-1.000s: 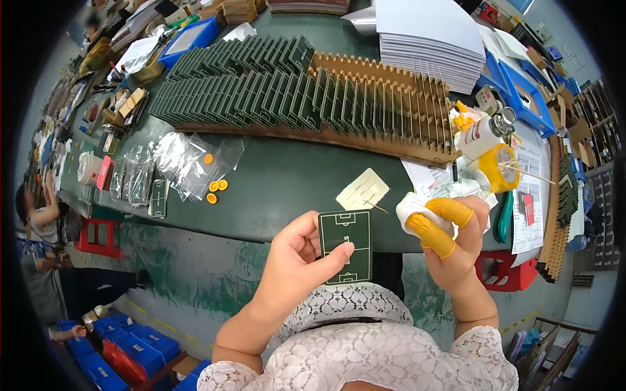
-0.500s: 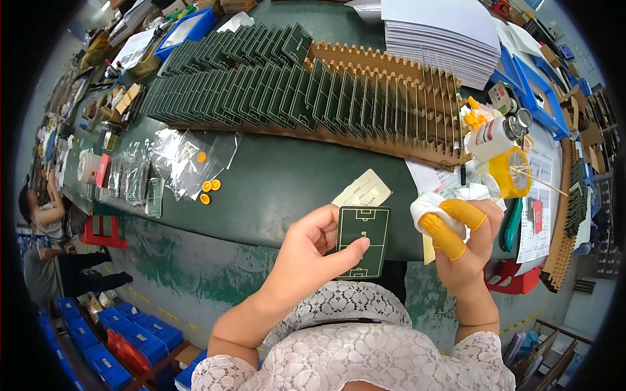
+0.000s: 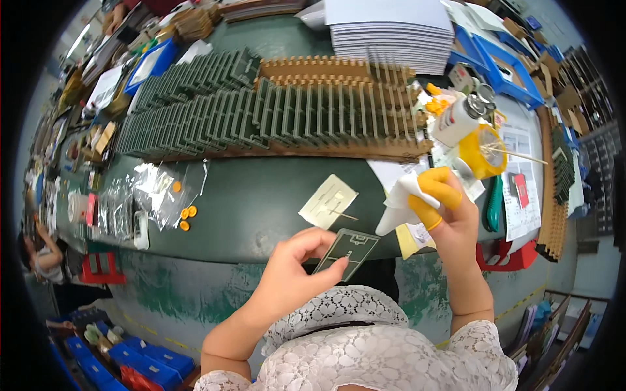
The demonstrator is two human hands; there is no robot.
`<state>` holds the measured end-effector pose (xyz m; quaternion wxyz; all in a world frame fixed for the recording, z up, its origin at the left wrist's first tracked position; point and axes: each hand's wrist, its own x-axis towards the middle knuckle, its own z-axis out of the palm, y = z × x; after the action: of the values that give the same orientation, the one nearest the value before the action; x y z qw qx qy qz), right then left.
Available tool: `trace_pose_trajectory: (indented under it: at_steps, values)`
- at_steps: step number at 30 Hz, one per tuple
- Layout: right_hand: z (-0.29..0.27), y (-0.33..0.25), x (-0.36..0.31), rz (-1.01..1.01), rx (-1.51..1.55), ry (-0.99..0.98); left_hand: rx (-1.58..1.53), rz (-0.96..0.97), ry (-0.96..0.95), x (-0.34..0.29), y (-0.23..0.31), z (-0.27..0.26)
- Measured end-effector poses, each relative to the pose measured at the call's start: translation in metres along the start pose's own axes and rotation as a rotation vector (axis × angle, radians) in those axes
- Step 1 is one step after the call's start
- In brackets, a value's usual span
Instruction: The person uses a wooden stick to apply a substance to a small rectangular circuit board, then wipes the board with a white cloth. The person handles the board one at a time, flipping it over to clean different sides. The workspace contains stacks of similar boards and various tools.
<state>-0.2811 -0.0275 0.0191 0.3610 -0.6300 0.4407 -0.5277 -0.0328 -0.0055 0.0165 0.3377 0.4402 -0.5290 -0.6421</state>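
Observation:
My left hand (image 3: pixel 293 274) pinches a dark green rectangular panel (image 3: pixel 355 251) with pale line markings, thumb on its face and fingers behind. The panel is tilted, held above the table's near edge. In my right hand (image 3: pixel 454 225), whose two fingers wear yellow finger cots, a white cloth (image 3: pixel 394 208) is gripped. The cloth's lower tip hangs close to the panel's upper right, apart from it. Just beyond the left hand, a cream card (image 3: pixel 328 201) with a thin stick on it lies on the green table (image 3: pixel 261 189).
Notched cardboard racks (image 3: pixel 326 70) hold rows of similar green panels (image 3: pixel 215 117). To the right stand a white bottle (image 3: pixel 460 120) and a yellow tape roll (image 3: pixel 482 153) with a stick. Loose yellow finger cots (image 3: pixel 189 213) and plastic bags (image 3: pixel 153 186) lie left.
The panel has tilted in my left hand. The white cloth has opened out from a bunch and hangs nearer the panel. My view has shifted, so the table scene sits differently.

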Motion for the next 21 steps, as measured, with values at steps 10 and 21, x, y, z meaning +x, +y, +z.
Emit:
trace_pose_trajectory:
  at_steps: [10,21]
  values:
    - [-0.025,-0.003,-0.004,0.508,0.59,0.112,0.222,0.13,0.147,-0.006,0.022,0.015]
    - [-0.018,0.004,-0.012,0.409,0.435,0.195,-0.024,0.149,0.113,-0.013,0.027,-0.002]
